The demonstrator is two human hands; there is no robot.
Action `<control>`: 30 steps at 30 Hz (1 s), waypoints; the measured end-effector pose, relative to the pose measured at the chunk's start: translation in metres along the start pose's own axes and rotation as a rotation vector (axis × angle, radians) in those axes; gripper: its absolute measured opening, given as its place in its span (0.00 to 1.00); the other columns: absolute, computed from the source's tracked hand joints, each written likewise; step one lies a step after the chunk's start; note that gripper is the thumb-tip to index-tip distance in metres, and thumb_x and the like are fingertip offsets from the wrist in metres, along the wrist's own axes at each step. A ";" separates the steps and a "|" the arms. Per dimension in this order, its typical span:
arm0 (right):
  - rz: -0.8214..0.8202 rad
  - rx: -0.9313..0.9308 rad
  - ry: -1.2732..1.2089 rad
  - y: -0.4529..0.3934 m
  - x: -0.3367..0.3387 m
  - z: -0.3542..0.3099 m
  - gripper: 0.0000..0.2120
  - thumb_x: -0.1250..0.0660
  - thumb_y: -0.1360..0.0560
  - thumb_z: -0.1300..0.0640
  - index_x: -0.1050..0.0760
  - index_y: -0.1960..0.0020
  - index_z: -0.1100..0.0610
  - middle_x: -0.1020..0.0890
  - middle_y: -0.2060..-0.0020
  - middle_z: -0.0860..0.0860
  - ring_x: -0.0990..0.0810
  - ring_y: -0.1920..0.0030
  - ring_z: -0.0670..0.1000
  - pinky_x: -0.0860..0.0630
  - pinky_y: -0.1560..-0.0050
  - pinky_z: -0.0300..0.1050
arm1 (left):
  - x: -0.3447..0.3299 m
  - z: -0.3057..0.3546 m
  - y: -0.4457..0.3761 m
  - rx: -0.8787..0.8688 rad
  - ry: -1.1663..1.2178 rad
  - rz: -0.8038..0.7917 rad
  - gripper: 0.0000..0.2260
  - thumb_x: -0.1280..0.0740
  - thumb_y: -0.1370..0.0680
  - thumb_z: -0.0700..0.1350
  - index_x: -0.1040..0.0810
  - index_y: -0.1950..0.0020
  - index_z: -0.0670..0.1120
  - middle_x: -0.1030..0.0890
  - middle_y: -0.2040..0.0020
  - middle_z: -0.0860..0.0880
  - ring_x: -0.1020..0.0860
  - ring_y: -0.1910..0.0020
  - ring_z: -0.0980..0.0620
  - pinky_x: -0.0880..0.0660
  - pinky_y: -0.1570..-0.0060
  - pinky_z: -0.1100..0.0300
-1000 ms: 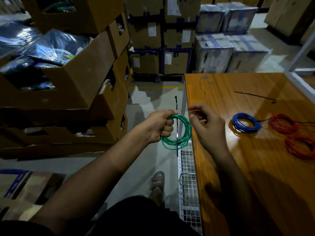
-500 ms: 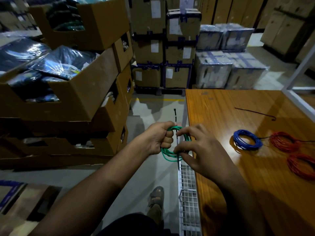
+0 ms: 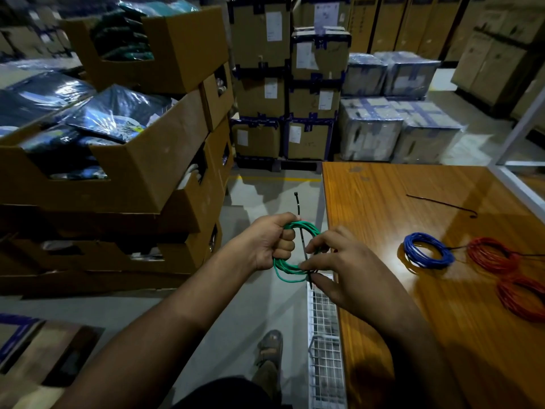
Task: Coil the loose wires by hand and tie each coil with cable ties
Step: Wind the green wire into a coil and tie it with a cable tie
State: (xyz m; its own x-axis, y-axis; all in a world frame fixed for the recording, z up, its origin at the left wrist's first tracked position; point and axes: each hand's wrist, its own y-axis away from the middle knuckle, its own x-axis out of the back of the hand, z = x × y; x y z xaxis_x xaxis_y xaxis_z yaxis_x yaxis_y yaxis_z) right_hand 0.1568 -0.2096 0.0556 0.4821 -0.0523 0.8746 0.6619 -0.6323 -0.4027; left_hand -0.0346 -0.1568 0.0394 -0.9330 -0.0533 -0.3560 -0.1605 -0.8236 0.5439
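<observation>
Centrally, the left hand (image 3: 269,242) grips a coiled green wire (image 3: 290,262); the right hand (image 3: 346,271) pinches its thin black cable tie (image 3: 303,246).

A glossy orange-brown wooden table (image 3: 383,202) stood at the right. On it lay a blue wire coil (image 3: 427,253), just beside it a red wire coil (image 3: 491,255), and a second red wire coil (image 3: 522,298) nearer the person. A loose black cable tie (image 3: 439,204) lay farther back, apart from them.

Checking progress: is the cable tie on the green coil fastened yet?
Not fastened: the cable tie lies straight across the green coil, head end free above, tail pinched by the right hand.
</observation>
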 end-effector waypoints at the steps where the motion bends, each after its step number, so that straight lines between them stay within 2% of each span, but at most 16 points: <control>1: 0.013 0.003 -0.042 0.000 0.000 0.001 0.10 0.23 0.30 0.55 0.14 0.49 0.49 0.20 0.50 0.44 0.26 0.47 0.47 0.22 0.53 0.44 | 0.000 0.000 0.000 0.000 -0.003 0.001 0.14 0.40 0.17 0.46 0.32 0.63 0.48 0.41 0.77 0.54 0.46 0.81 0.57 0.49 0.84 0.66; 3: 0.059 0.022 -0.119 -0.001 0.000 0.002 0.08 0.23 0.29 0.57 0.14 0.51 0.50 0.19 0.52 0.44 0.25 0.49 0.46 0.23 0.55 0.43 | -0.001 -0.001 0.000 -0.009 -0.008 0.012 0.11 0.40 0.17 0.46 0.31 0.60 0.47 0.42 0.77 0.54 0.46 0.82 0.57 0.49 0.84 0.66; 6: 0.136 0.042 -0.259 -0.003 0.001 -0.002 0.06 0.25 0.27 0.55 0.15 0.50 0.52 0.17 0.52 0.42 0.23 0.49 0.47 0.23 0.53 0.44 | -0.005 -0.004 -0.001 -0.056 -0.020 0.044 0.04 0.40 0.17 0.45 0.28 0.48 0.45 0.41 0.77 0.54 0.46 0.82 0.57 0.47 0.85 0.67; 8: 0.175 0.065 -0.356 -0.004 0.002 -0.006 0.06 0.27 0.26 0.54 0.15 0.50 0.52 0.16 0.51 0.42 0.21 0.47 0.46 0.23 0.50 0.45 | -0.005 -0.008 -0.004 -0.092 -0.025 0.080 0.07 0.40 0.17 0.44 0.25 0.46 0.43 0.41 0.76 0.52 0.46 0.83 0.57 0.48 0.84 0.67; 11: 0.196 0.047 -0.557 -0.003 0.005 -0.012 0.07 0.25 0.28 0.61 0.15 0.51 0.54 0.14 0.52 0.45 0.17 0.46 0.45 0.20 0.47 0.47 | -0.005 -0.011 -0.009 -0.159 -0.064 0.129 0.11 0.39 0.17 0.45 0.20 0.43 0.41 0.40 0.73 0.51 0.44 0.79 0.55 0.48 0.77 0.63; 14: 0.249 -0.013 -0.680 -0.003 0.006 -0.014 0.07 0.25 0.28 0.64 0.14 0.51 0.58 0.13 0.55 0.47 0.15 0.51 0.47 0.18 0.51 0.48 | -0.006 -0.015 -0.008 -0.223 -0.081 0.117 0.11 0.36 0.20 0.47 0.15 0.49 0.44 0.35 0.68 0.46 0.39 0.71 0.51 0.47 0.67 0.56; 16: 0.316 -0.091 -0.774 -0.003 0.005 -0.016 0.07 0.25 0.28 0.63 0.15 0.50 0.59 0.13 0.56 0.49 0.14 0.53 0.50 0.18 0.52 0.48 | -0.008 -0.015 -0.003 -0.243 -0.091 0.092 0.10 0.33 0.23 0.49 0.14 0.53 0.46 0.30 0.59 0.43 0.35 0.65 0.49 0.41 0.66 0.56; 17: 0.364 -0.159 -0.836 -0.004 0.004 -0.018 0.09 0.25 0.28 0.63 0.15 0.48 0.59 0.13 0.56 0.50 0.14 0.54 0.51 0.18 0.52 0.49 | -0.009 -0.015 -0.001 -0.245 -0.095 0.077 0.10 0.33 0.23 0.49 0.14 0.53 0.45 0.30 0.58 0.43 0.35 0.65 0.50 0.39 0.68 0.57; 19: 0.486 -0.338 -0.928 -0.006 0.002 -0.021 0.10 0.25 0.29 0.64 0.17 0.48 0.58 0.14 0.59 0.51 0.13 0.57 0.51 0.17 0.54 0.46 | -0.013 -0.016 0.003 -0.230 -0.097 0.054 0.09 0.37 0.19 0.46 0.19 0.54 0.44 0.35 0.67 0.45 0.40 0.73 0.53 0.44 0.75 0.62; 21: 0.583 -0.498 -0.900 -0.007 0.000 -0.022 0.09 0.25 0.29 0.64 0.18 0.51 0.55 0.14 0.62 0.51 0.14 0.60 0.50 0.18 0.57 0.43 | -0.020 -0.017 0.009 -0.234 -0.106 0.029 0.12 0.39 0.18 0.43 0.23 0.60 0.46 0.40 0.72 0.50 0.44 0.78 0.56 0.48 0.79 0.66; 24: 0.595 -0.617 -0.696 -0.006 -0.005 -0.018 0.06 0.25 0.27 0.62 0.16 0.52 0.53 0.15 0.63 0.47 0.16 0.62 0.45 0.17 0.59 0.42 | -0.027 -0.022 0.015 -0.251 -0.112 0.015 0.18 0.39 0.18 0.42 0.20 0.66 0.48 0.41 0.73 0.51 0.45 0.79 0.56 0.49 0.79 0.67; 27: 0.639 -0.559 -0.332 -0.004 -0.008 -0.017 0.06 0.28 0.25 0.60 0.15 0.50 0.54 0.17 0.61 0.45 0.21 0.63 0.42 0.26 0.61 0.29 | -0.031 -0.025 0.018 -0.244 -0.106 0.025 0.15 0.38 0.18 0.43 0.19 0.63 0.47 0.42 0.74 0.51 0.46 0.79 0.57 0.49 0.78 0.68; 30: 0.628 -0.496 -0.107 -0.006 -0.012 -0.013 0.05 0.29 0.23 0.60 0.16 0.49 0.56 0.18 0.59 0.49 0.25 0.60 0.45 0.33 0.60 0.33 | -0.035 -0.027 0.022 -0.257 -0.121 0.016 0.11 0.39 0.17 0.44 0.20 0.57 0.47 0.43 0.74 0.52 0.46 0.79 0.57 0.48 0.79 0.69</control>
State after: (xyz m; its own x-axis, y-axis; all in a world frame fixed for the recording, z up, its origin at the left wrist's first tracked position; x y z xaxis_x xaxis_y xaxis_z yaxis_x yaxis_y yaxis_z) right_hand 0.1397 -0.2155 0.0505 0.7485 -0.4531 0.4842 -0.0704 -0.7803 -0.6214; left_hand 0.0033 -0.1882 0.0438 -0.9690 -0.0120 -0.2469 -0.0731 -0.9402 0.3327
